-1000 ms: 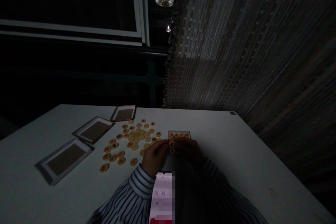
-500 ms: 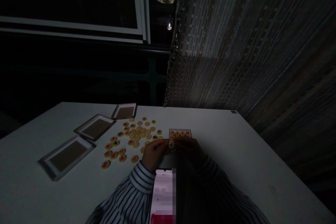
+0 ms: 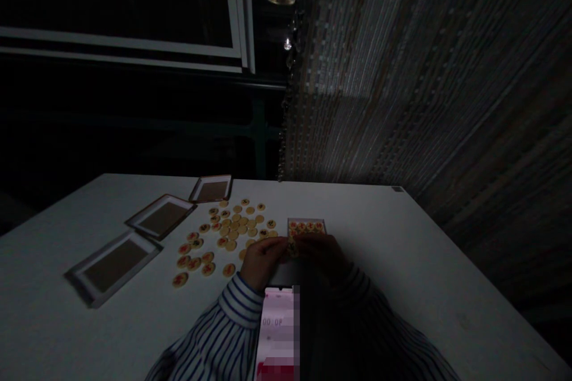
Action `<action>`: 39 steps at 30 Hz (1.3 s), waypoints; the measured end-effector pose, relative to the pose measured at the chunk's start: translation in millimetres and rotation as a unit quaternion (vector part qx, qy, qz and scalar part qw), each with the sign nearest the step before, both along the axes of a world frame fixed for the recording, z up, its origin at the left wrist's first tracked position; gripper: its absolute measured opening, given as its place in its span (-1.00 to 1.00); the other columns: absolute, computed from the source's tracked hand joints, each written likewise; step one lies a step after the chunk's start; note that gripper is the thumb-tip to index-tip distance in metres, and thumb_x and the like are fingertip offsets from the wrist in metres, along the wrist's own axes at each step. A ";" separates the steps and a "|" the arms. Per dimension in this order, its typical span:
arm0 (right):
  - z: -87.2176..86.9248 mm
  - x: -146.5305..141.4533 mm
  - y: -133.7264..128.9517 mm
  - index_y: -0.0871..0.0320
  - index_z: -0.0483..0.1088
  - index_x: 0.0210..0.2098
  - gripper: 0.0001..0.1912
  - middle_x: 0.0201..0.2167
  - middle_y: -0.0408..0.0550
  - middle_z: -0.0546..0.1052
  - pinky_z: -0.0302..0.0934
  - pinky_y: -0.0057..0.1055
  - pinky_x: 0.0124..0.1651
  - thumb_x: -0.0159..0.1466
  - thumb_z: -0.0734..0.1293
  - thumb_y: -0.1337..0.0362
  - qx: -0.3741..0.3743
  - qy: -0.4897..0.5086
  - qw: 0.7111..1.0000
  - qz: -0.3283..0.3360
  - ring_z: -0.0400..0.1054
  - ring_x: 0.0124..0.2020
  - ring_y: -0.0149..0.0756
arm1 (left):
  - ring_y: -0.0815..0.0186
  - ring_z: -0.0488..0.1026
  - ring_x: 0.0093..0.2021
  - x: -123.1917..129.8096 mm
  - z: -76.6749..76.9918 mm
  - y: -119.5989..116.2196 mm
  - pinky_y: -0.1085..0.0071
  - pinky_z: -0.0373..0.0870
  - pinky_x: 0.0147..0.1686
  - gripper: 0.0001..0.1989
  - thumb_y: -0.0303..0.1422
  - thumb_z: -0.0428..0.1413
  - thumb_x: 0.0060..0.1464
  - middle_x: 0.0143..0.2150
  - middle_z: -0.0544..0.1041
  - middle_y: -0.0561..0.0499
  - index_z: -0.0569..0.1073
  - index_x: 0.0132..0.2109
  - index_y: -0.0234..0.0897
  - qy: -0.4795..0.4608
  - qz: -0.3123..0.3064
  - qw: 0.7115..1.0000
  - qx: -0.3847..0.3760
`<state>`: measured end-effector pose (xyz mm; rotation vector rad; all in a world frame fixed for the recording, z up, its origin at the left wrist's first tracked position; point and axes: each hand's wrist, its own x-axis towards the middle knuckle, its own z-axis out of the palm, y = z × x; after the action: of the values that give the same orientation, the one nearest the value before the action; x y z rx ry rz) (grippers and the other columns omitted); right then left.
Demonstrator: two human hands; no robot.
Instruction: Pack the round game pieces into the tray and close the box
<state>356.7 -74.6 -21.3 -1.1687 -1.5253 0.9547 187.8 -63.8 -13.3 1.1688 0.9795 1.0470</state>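
A small box holds round pieces with red characters, lined up along its far side. My left hand is closed at the box's near left corner, its fingertips by a dark-marked round piece. From the right, my right hand reaches over the near part of the box, fingers bent together close to the same piece. Which hand grips the piece is too dark to tell. Several loose round pieces, some with red or dark characters, lie left of my hands.
Three shallow trays or lids stand at the left: a near one, a middle one and a far one. A lit phone is between my forearms. Beyond the white table hangs a string curtain.
The dark-marked piece between my fingertips looks slightly shifted or tilted, and my right fingers have moved a little. The loose pieces and trays stay where they were.
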 end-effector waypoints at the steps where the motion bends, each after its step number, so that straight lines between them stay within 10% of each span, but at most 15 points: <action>1: -0.9 0.1 0.5 0.15 0.50 -0.32 -0.69 -0.36 -0.02 0.55 0.33 -0.28 -0.26 0.02 0.34 0.09 0.001 -0.002 1.000 -0.006 0.42 -0.32 -0.23 | 0.33 0.45 -0.44 0.1 -2.4 0.8 0.48 0.38 -0.44 -0.79 -0.28 0.20 -0.22 -0.44 0.55 -0.04 0.54 -0.38 -0.31 -0.005 0.000 1.000 -0.007; 39: -3.3 -1.7 0.1 0.14 0.46 -0.29 -0.71 -0.34 -0.01 0.53 0.32 -0.33 -0.30 0.06 0.31 0.11 -0.004 0.002 1.000 0.016 0.41 -0.33 -0.28 | 0.32 0.48 -0.41 7.3 -11.5 -0.2 0.41 0.42 -0.32 -0.69 -0.30 0.27 -0.33 -0.44 0.56 -0.02 0.50 -0.35 -0.36 -0.139 0.014 0.984 -0.109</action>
<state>355.0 -74.5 -24.6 -1.1501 -1.5433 0.9840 195.1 -64.1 -24.8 0.8066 0.8669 1.0625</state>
